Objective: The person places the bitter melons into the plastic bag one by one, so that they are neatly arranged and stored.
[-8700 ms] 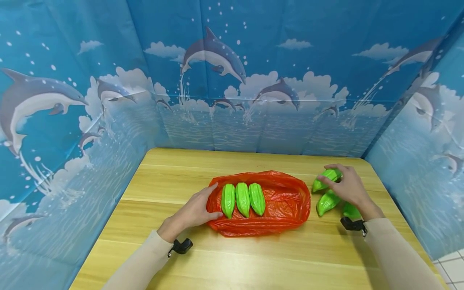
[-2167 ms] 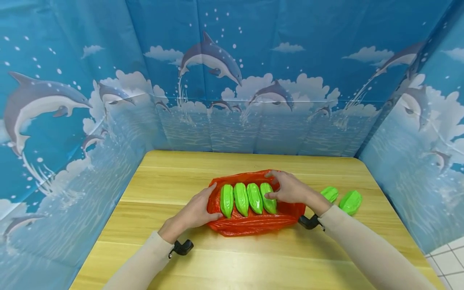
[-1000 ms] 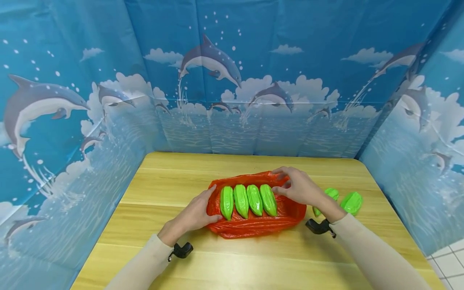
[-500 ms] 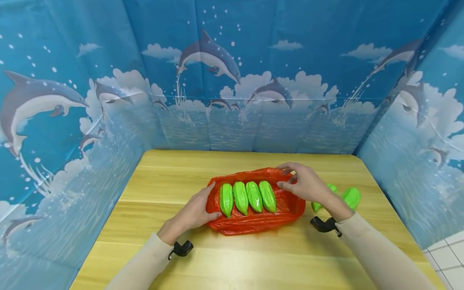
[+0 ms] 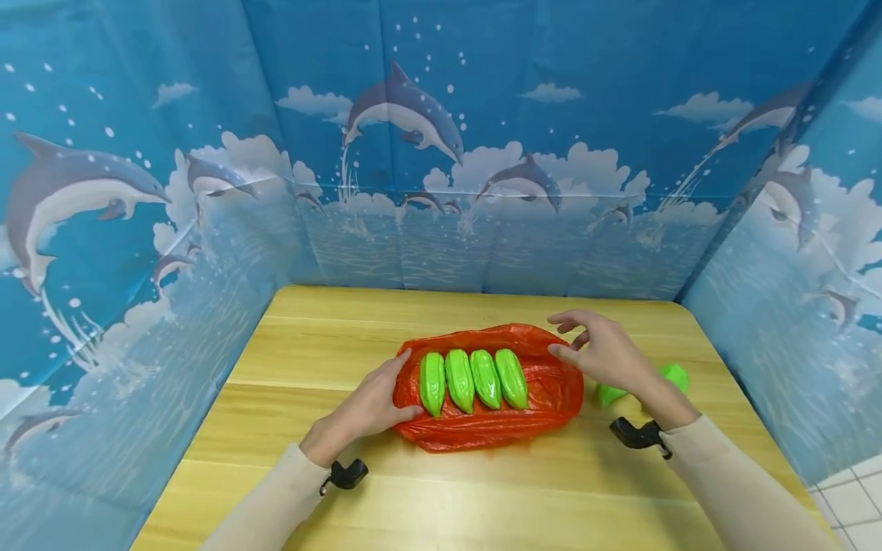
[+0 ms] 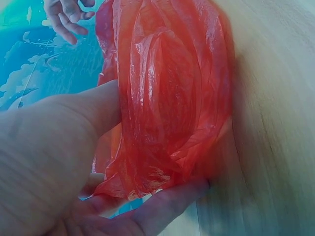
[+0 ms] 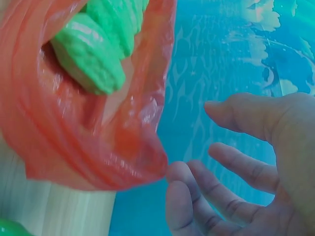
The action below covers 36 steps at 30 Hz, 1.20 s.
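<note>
A red plastic bag [image 5: 544,383] lies spread on the table with its mouth facing up. Several bright green, ribbed, pointed fruits [image 5: 511,379] are lined up side by side in it, towards its left part. My left hand [image 5: 368,398] holds the bag's left end, thumb in front and fingers behind; the left wrist view shows the film [image 6: 167,93] between them. Over the bag's right rim hovers my right hand [image 5: 602,352], fingers loosely bent and holding nothing. Two more green fruits [image 5: 676,376] lie outside the bag, partly hidden by the right hand and wrist.
The wooden table [image 5: 441,497] ends at a blue dolphin-print curtain [image 5: 441,229] at the back and both sides. Each wrist carries a black camera mount [image 5: 347,474]. White floor tiles [image 5: 850,505] show at the lower right.
Earlier my right hand gripped a loose green fruit at the right. Another fruit now lies at the row's right end, and that hand has let go and drawn back rightwards. The left hand stays put.
</note>
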Each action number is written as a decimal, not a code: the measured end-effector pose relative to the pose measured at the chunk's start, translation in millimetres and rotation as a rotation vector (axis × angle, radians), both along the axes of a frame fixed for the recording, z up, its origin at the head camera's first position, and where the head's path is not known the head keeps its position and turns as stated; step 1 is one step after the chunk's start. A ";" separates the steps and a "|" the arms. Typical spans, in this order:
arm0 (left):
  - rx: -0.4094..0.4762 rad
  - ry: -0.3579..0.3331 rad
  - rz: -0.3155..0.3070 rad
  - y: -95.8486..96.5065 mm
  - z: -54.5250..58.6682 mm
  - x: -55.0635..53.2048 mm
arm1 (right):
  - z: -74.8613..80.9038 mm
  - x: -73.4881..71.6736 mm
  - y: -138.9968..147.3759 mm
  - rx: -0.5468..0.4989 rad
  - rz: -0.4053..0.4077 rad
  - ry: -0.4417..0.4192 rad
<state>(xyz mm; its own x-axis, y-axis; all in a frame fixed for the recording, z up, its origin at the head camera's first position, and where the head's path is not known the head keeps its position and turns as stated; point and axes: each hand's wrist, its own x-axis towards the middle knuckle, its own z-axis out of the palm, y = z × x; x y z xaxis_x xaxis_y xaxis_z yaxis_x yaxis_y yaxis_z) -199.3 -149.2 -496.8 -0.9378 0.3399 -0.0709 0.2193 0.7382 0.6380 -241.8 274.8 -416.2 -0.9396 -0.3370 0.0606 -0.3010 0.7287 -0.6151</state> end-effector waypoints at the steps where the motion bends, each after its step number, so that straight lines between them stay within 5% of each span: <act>1: 0.001 0.000 -0.005 0.6 -0.3 0.5 | 0.0 0.6 3.7 0.003 0.000 0.003; 16: 0.001 -0.006 -0.008 5.2 -1.1 0.0 | -15.8 7.6 59.1 0.070 -0.064 -0.015; 29: -0.010 0.001 -0.013 5.3 -2.3 1.2 | -47.9 15.2 103.5 0.275 -0.122 0.047; 36: -0.007 -0.002 0.007 4.7 1.7 -0.4 | -59.2 9.5 108.7 0.362 -0.153 0.001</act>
<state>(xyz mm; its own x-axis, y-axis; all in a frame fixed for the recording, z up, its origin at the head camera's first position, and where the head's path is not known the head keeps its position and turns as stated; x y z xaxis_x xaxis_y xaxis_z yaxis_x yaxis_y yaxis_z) -199.6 -144.6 -495.2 -0.9401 0.3327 -0.0747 0.2129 0.7439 0.6334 -232.3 383.5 -475.4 -0.9805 -0.1932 -0.0356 -0.1730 0.9350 -0.3096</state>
